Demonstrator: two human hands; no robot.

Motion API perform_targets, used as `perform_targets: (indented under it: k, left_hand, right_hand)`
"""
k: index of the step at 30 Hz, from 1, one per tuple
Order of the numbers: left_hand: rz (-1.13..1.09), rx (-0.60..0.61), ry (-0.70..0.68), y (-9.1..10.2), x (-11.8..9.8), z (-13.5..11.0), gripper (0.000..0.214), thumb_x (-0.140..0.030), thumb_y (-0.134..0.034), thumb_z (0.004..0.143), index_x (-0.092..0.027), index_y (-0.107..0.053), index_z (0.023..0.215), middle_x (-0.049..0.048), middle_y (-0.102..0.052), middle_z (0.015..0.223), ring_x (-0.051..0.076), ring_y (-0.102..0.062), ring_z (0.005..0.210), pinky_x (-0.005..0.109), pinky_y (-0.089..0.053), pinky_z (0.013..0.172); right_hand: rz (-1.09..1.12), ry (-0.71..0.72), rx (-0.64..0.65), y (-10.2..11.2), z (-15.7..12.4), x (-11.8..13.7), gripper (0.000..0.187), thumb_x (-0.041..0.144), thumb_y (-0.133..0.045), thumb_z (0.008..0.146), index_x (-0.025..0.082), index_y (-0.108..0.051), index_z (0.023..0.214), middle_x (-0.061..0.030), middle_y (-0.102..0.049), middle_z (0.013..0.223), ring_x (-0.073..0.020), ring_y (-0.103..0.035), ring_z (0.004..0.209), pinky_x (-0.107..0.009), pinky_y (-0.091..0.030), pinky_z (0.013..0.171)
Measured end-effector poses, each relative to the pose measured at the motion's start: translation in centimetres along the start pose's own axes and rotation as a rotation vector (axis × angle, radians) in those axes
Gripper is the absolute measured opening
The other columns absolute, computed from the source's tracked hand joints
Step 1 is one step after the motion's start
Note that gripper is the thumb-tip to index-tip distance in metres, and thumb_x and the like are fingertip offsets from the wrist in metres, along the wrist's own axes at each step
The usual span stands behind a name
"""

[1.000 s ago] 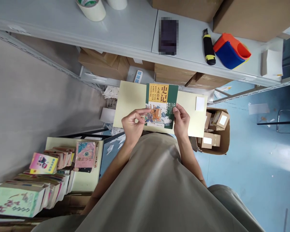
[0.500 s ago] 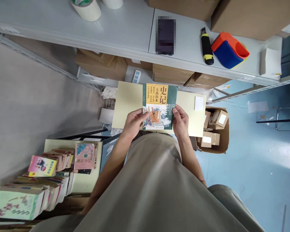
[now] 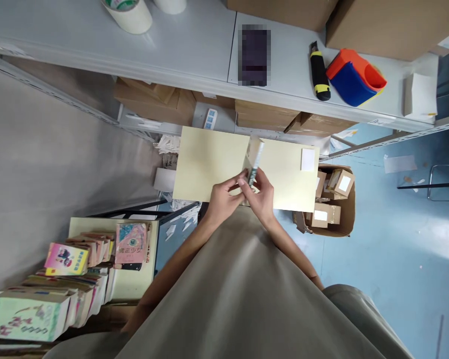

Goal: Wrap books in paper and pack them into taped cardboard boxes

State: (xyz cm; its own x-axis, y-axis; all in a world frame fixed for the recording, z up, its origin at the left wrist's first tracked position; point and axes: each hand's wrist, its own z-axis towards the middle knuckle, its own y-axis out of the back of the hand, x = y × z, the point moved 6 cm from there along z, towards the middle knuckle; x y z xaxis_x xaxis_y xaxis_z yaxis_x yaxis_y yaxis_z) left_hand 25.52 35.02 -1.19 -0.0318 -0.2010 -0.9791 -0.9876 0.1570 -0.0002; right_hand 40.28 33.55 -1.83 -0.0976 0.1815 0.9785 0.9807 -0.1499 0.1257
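A thin paperback book point(image 3: 255, 153) is held up over the pale yellow tabletop point(image 3: 209, 154), turned so that its narrow white and green spine faces me. Its front cover is out of sight and its far end is blurred. My left hand point(image 3: 225, 198) grips the near end from the left, fingers closed on it. From the other side my right hand point(image 3: 261, 195) pinches the same end, with its thumb by the spine. The two hands nearly touch. A small white card or stack of paper point(image 3: 307, 159) lies at the tabletop's right end.
A grey shelf point(image 3: 194, 55) above the table bears tape rolls point(image 3: 132, 17), a utility knife point(image 3: 319, 72) and a red and blue tape dispenser point(image 3: 355, 77). An open carton point(image 3: 349, 209) of small boxes stands at right. Stacked books point(image 3: 26, 314) fill the lower left.
The book has turned from front cover facing me to spine facing me. My hands have come together at its near end, the left moving right and the right moving left.
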Motion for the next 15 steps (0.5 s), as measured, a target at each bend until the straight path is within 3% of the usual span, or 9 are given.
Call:
perform_targets:
  k: [3, 5, 8, 12, 15]
  left_hand:
    - [0.13, 0.041, -0.085, 1.0, -0.3, 0.9, 0.066, -0.061, -0.1, 0.087, -0.025, -0.088, 0.141, 0.0102, -0.081, 0.156, 0.039, -0.069, 0.158, 0.054, -0.051, 0.14]
    - [0.133, -0.006, -0.098, 2.9, 0.0, 2.0, 0.073, -0.064, -0.099, 0.088, -0.025, -0.084, 0.148, 0.0128, -0.077, 0.162, 0.039, -0.065, 0.161, 0.056, -0.051, 0.139]
    - [0.047, -0.087, -0.045, 5.8, 0.9, 3.3, 0.086, -0.071, -0.099, 0.085, -0.023, -0.079, 0.154, 0.0185, -0.074, 0.165, 0.041, -0.069, 0.156, 0.059, -0.057, 0.132]
    - [-0.13, 0.083, 0.114, 5.9, 1.8, 3.5, 0.081, -0.07, -0.102, 0.081, -0.018, -0.085, 0.141, 0.0187, -0.088, 0.134, 0.041, -0.082, 0.135, 0.058, -0.064, 0.122]
    - [-0.158, 0.122, 0.145, 5.2, 1.2, 3.0, 0.076, -0.064, -0.104, 0.081, -0.018, -0.087, 0.139, 0.0146, -0.091, 0.117, 0.035, -0.086, 0.118, 0.052, -0.067, 0.112]
  right_hand:
    - [0.088, -0.039, -0.067, 1.1, 0.9, -0.9, 0.053, 0.075, -0.077, 0.102, 0.024, -0.081, 0.116, -0.0075, -0.088, 0.112, -0.0289, -0.081, 0.113, -0.044, -0.069, 0.105]
    - [0.206, -0.071, -0.079, 2.2, 1.7, -1.4, 0.048, 0.072, -0.081, 0.099, 0.025, -0.08, 0.111, -0.0068, -0.088, 0.11, -0.03, -0.081, 0.116, -0.046, -0.067, 0.108]
    - [0.387, -0.163, 0.005, 3.4, 2.5, -1.9, 0.044, 0.066, -0.09, 0.091, 0.027, -0.081, 0.112, -0.0073, -0.09, 0.121, -0.0339, -0.081, 0.129, -0.051, -0.066, 0.115]
    - [0.474, -0.268, 0.12, 4.2, 2.5, -1.7, 0.051, 0.067, -0.098, 0.081, 0.027, -0.082, 0.11, -0.0082, -0.091, 0.125, -0.0383, -0.079, 0.14, -0.056, -0.068, 0.117]
    - [0.48, -0.285, 0.155, 4.2, 2.1, -1.4, 0.054, 0.069, -0.101, 0.079, 0.028, -0.083, 0.108, -0.0078, -0.091, 0.124, -0.0385, -0.079, 0.139, -0.056, -0.069, 0.117]
